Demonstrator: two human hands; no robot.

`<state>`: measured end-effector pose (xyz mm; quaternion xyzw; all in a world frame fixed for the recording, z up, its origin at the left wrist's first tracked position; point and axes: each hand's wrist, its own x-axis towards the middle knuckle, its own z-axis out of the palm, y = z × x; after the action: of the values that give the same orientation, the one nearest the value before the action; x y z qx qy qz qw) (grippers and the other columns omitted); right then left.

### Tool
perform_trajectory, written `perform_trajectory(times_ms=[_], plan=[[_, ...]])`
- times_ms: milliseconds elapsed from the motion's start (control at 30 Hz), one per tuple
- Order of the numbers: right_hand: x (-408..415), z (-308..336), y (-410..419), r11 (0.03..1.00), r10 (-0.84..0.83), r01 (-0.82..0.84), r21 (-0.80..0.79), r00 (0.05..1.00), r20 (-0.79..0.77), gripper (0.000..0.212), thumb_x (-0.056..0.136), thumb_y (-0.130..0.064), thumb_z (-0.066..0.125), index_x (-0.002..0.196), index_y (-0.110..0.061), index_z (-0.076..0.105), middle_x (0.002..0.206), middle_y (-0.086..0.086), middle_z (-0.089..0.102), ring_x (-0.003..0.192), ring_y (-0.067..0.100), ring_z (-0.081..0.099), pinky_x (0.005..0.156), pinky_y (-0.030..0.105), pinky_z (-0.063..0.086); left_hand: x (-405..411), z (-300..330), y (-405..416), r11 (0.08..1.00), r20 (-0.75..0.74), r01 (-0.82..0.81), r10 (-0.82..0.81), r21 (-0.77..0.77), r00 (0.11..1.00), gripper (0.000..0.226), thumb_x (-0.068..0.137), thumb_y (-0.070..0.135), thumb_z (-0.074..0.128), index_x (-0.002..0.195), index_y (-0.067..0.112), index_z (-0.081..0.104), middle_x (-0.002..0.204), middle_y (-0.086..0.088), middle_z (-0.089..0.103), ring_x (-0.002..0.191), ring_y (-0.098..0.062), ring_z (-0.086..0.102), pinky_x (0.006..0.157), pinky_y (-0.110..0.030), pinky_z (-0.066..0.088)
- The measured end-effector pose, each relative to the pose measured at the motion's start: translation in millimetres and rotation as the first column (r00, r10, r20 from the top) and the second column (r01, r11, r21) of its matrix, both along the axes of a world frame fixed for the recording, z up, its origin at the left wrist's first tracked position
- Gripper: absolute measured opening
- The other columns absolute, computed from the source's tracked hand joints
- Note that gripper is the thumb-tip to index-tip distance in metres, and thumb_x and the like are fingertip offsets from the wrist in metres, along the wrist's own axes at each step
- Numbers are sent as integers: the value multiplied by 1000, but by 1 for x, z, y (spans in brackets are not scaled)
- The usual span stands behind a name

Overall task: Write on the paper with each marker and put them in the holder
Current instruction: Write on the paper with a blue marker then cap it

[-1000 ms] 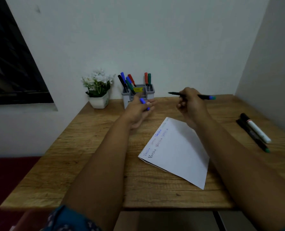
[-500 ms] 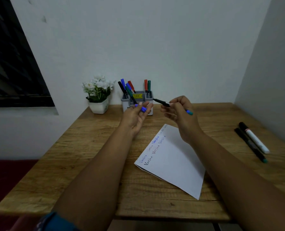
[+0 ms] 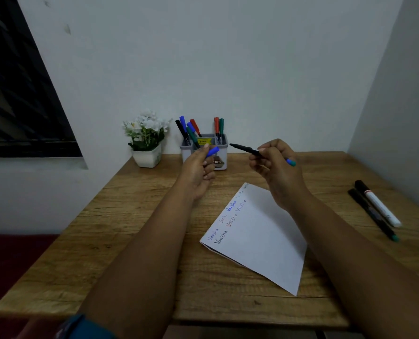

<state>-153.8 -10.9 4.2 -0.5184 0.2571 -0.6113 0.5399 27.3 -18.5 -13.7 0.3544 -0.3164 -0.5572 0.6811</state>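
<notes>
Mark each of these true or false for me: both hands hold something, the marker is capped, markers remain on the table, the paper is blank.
1. The left hand pinches a blue cap and the right hand grips a marker. True.
2. That marker is capped. False: its dark tip is bare, pointing toward the holder.
3. Two markers lie on the table, right of the paper. True.
4. The paper is blank. False: handwritten words run along its left edge.

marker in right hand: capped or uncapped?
Uncapped. The right hand grips the marker with its bare dark tip showing, and the left hand pinches the blue cap apart from it.
</notes>
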Motion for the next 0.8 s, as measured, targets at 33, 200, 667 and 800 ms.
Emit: perform_trajectory(times_ms=[33, 200, 667, 800], plan=[[0, 0, 1, 1000, 5, -5, -6, 1000, -15, 25, 94, 3, 48, 75, -11, 57, 67, 7, 63, 68, 18, 63, 72, 29, 55, 0, 0, 0, 1000, 0, 5, -5, -1, 1000, 21, 101, 28, 46, 94, 13, 58, 48, 9, 33, 36, -3, 23, 38, -18, 15], [2, -3, 4, 999, 30, -34, -40, 994, -102, 21, 94, 3, 50, 78, -7, 59, 79, 16, 64, 72, 22, 63, 71, 27, 56, 0, 1, 0, 999, 16, 33, -32, -16, 999, 19, 100, 26, 47, 91, 14, 58, 47, 9, 33, 36, -2, 24, 37, -17, 17], [2, -12, -4, 986, 17, -61, -153, 963, -271, 10, 94, 0, 59, 84, 2, 60, 78, 13, 71, 72, 18, 69, 79, 31, 59, 5, -2, 2, 999, 441, 19, 2, -43, 898, 16, 91, 28, 63, 79, 20, 57, 49, 11, 35, 41, -5, 26, 39, -19, 24], [4, -16, -5, 974, 35, -103, -201, 948, -316, 9, 92, -2, 63, 88, 5, 62, 78, 12, 71, 78, 18, 69, 83, 29, 58, -1, 1, 8, 997, 540, 14, 28, -73, 841, 20, 86, 32, 68, 74, 22, 57, 49, 8, 37, 45, -8, 27, 41, -21, 24]])
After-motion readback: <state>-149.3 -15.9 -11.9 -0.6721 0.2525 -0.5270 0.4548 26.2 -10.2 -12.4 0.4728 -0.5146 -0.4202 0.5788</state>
